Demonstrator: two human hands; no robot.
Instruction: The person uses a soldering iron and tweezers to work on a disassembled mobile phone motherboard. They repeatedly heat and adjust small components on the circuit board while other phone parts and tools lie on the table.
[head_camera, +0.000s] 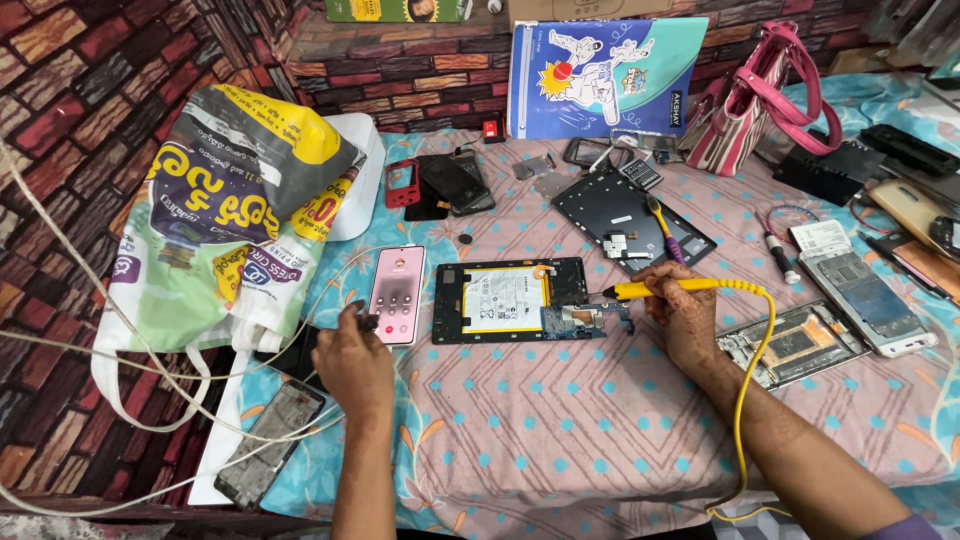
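My right hand (685, 315) is closed around the yellow handle of a soldering iron (680, 287), held like a pen, its dark tip reaching left toward the small blue circuit board (585, 320) at the lower right corner of the opened tablet (510, 300). The tablet lies flat near the middle of the patterned bedspread (560, 420), back cover off, with its pale battery (503, 299) filling most of the black frame. I judge the tablet light but fragile: the frame is thin and would flex, the battery is soft and must not be pressed or pierced, and the board carries fine parts, so I would take it only by its outer black edges. The iron feels light and stiff; its yellow cord (745, 400) trails down off the bedspread's near edge and could tug at my wrist, so I keep my grip on the insulated handle, well back from the hot end. My left hand (352, 360) rests toward the left edge of the bedspread, fingers curled onto something small and dark that I cannot make out, just beside a pink phone (397, 294) lying face up with a lit screen. That phone looks smooth and slippery, best lifted by its long sides. A white cable (160, 400) loops past my left wrist.
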